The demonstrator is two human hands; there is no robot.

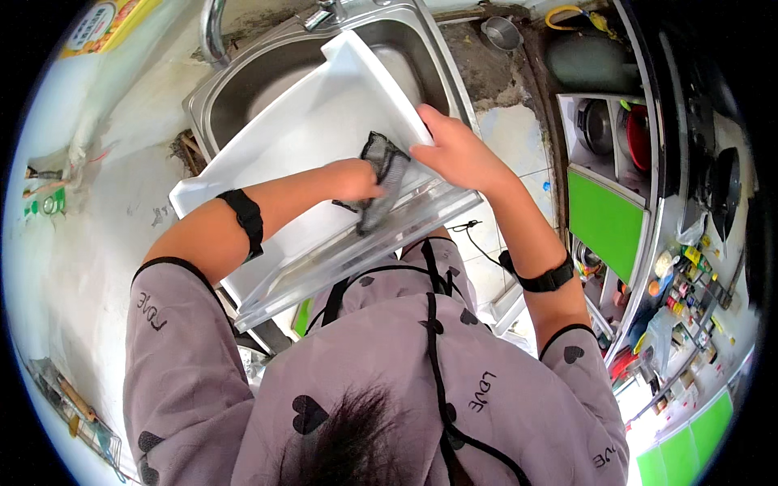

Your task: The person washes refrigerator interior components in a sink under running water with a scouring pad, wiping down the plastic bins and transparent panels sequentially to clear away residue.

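Observation:
A white plastic drawer (304,130) with a clear front panel (364,248), like one from a refrigerator, is tilted between my body and the sink. My right hand (459,152) grips its right side wall, thumb on the inner side. Reaching into the drawer, my left hand (352,179) holds a crumpled dark mesh cloth (389,161) against the inside near the clear front. Part of the cloth is hidden behind my fingers. The drawer's far corner overhangs the stainless steel sink (451,79) and covers part of its basin.
A chrome faucet (213,36) rises at the sink's left, and a small metal cup (502,33) stands to its right. Cabinets with a green door (608,222) and a red pot (638,138) line the right side. Bottles (684,297) and a wok (724,188) sit beyond.

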